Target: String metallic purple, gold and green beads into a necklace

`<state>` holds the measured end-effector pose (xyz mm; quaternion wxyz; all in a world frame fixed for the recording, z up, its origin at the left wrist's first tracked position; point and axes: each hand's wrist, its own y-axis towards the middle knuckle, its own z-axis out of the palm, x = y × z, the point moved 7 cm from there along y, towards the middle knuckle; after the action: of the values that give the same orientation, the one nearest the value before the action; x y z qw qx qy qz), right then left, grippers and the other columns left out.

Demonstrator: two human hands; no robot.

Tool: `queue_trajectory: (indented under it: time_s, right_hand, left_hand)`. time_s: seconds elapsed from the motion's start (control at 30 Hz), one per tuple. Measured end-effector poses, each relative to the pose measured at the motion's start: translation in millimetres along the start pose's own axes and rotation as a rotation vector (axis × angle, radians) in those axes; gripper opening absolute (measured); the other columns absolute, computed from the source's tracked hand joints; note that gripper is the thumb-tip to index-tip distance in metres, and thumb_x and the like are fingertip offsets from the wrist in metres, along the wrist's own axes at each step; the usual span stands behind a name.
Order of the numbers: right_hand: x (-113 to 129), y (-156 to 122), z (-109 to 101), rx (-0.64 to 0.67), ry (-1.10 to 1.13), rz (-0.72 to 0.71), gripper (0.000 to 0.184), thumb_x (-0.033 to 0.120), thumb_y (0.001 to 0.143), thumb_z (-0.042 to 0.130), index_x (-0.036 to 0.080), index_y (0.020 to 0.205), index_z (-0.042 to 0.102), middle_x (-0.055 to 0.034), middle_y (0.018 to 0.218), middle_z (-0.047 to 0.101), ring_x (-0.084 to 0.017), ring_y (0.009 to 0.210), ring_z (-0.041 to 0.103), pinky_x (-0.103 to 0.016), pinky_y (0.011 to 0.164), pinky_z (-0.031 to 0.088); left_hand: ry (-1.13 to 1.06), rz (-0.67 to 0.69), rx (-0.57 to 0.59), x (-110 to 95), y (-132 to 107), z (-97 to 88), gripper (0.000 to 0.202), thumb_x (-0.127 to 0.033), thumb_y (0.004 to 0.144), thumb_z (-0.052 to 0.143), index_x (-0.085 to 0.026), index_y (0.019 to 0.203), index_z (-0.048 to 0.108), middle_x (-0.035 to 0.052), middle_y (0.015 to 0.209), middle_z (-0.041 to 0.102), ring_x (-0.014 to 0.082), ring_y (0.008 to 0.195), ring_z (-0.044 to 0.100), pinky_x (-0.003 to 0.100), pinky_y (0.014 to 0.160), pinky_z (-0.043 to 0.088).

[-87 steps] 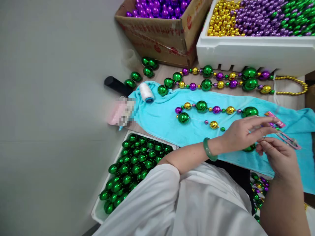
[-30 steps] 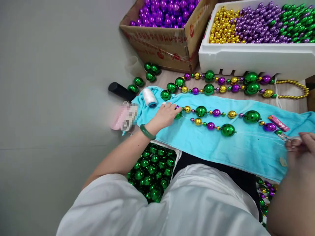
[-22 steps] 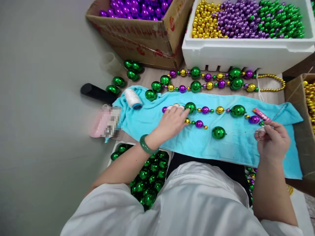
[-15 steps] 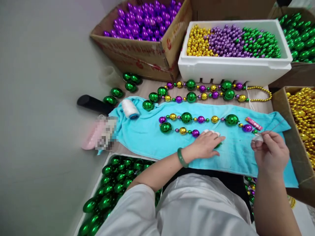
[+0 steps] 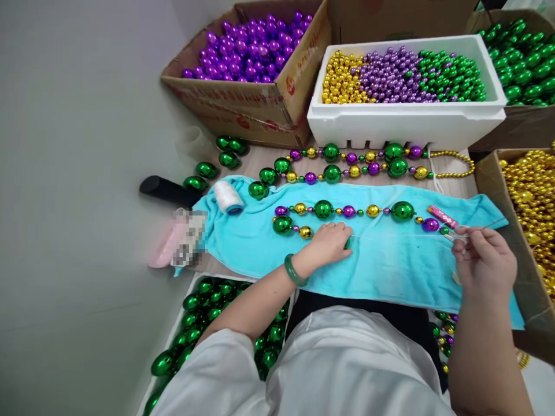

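Observation:
A bead strand of green, gold and purple beads lies in a bent loop on the turquoise towel (image 5: 390, 271); a large green bead (image 5: 403, 211) sits in its upper row. My left hand (image 5: 327, 242) is closed over the lower row, its fingers curled on a green bead that shows only in part. From there a white thread (image 5: 399, 236) runs taut to my right hand (image 5: 485, 254), which pinches it near the strand's other end. A thin line sticks out beyond the right fingertips, too fine to make out. Close by lies a small pink packet (image 5: 442, 216).
A thread spool (image 5: 228, 196) rests on the towel's left end. Behind are a finished-looking bead necklace (image 5: 332, 173), a white foam box (image 5: 403, 124) of small beads and a carton (image 5: 234, 110) of purple beads. Gold beads fill the right-hand carton (image 5: 494, 190); green ones fill a tray (image 5: 191, 300).
My left hand has slid left along the lower row, drawing its beads nearer the bend, and a length of thread now shows. My right hand has shifted slightly right. The view has moved a little.

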<state>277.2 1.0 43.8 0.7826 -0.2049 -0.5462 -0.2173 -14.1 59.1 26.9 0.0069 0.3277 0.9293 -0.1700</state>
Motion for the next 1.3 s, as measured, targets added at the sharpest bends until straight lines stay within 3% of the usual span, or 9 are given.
queue_trajectory:
  time_s: [0.2,0.43,0.6,0.73,0.8,0.93,1.07,1.17,1.3]
  right_hand:
    - [2,15,-7,-0.068,0.061,0.026,0.019,0.023,0.064,0.078,0.016,0.076,0.065,0.0,0.064,0.064,-0.009,0.05,0.054,-0.018,0.041,0.04]
    - [17,20,-28,-0.128,0.111,0.018,0.011,0.017,0.071,0.072,0.013,0.078,0.064,-0.0016,0.066,0.062,-0.008,0.05,0.052,-0.017,0.041,0.038]
    - [18,15,-30,-0.139,0.108,0.048,0.02,0.013,0.063,0.074,0.013,0.083,0.07,-0.0045,0.065,0.062,-0.011,0.054,0.054,-0.02,0.042,0.04]
    - [6,5,-12,-0.097,0.054,0.067,0.024,0.016,0.061,0.078,0.014,0.085,0.072,-0.0025,0.062,0.061,-0.013,0.059,0.057,-0.02,0.044,0.041]
    - [-3,1,-2,-0.052,0.009,0.103,0.029,0.02,0.064,0.079,0.016,0.092,0.072,-0.0019,0.063,0.062,-0.012,0.056,0.056,-0.02,0.046,0.043]
    - [-22,2,11,0.048,-0.02,0.159,0.029,0.026,0.066,0.081,0.016,0.093,0.072,-0.0045,0.065,0.064,-0.012,0.053,0.056,-0.021,0.044,0.043]
    - [-34,6,21,0.101,-0.007,0.134,0.023,0.029,0.07,0.079,0.017,0.088,0.072,-0.005,0.066,0.064,-0.013,0.054,0.056,-0.022,0.044,0.042]
    - [-43,4,30,0.149,-0.039,0.141,0.021,0.031,0.074,0.077,0.019,0.091,0.072,-0.0045,0.067,0.064,-0.014,0.056,0.056,-0.023,0.044,0.043]
    - [-51,-4,36,0.222,-0.156,0.143,0.019,0.032,0.08,0.073,0.02,0.095,0.072,-0.0034,0.067,0.062,-0.014,0.06,0.056,-0.025,0.049,0.044]
  left_hand:
    - [0.042,-0.019,0.019,6,5,0.8,0.034,-0.04,0.083,0.06,-0.017,0.108,0.055,0.01,0.107,0.061,0.0248,0.096,0.06,0.035,0.081,0.046]
    - [0.062,-0.057,0.048,9,6,-1.4,0.033,-0.039,0.083,0.06,-0.016,0.106,0.057,0.0116,0.107,0.061,0.027,0.096,0.06,0.037,0.079,0.046]
    - [-0.008,-0.037,0.096,7,4,-2.5,0.05,-0.051,0.077,0.067,-0.015,0.111,0.058,0.0126,0.111,0.06,0.0292,0.1,0.059,0.037,0.08,0.046]
    - [-0.166,0.03,0.124,24,17,-30.9,0.062,-0.062,0.078,0.062,-0.016,0.118,0.059,0.0121,0.112,0.063,0.0271,0.1,0.061,0.034,0.081,0.047]
    - [-0.166,-0.001,-0.012,48,33,-64.4,0.051,-0.055,0.085,0.057,-0.016,0.117,0.062,0.0114,0.11,0.065,0.0248,0.099,0.062,0.033,0.083,0.047]
    - [-0.11,-0.094,-0.417,100,77,-147.7,0.03,-0.036,0.091,0.053,-0.016,0.104,0.069,0.0096,0.103,0.069,0.0208,0.096,0.063,0.032,0.087,0.048]
    - [-0.143,-0.123,-0.656,126,141,-209.4,0.026,-0.024,0.09,0.051,-0.013,0.102,0.071,0.0103,0.105,0.071,0.0205,0.101,0.063,0.032,0.093,0.046]
    - [-0.189,-0.121,-0.634,130,203,-226.8,0.028,-0.016,0.088,0.048,-0.013,0.101,0.073,0.0102,0.108,0.072,0.0195,0.102,0.063,0.032,0.095,0.046]
    - [-0.224,-0.187,-0.517,132,271,-223.1,0.027,-0.014,0.083,0.054,-0.014,0.101,0.074,0.0108,0.106,0.072,0.0206,0.102,0.064,0.032,0.094,0.047]
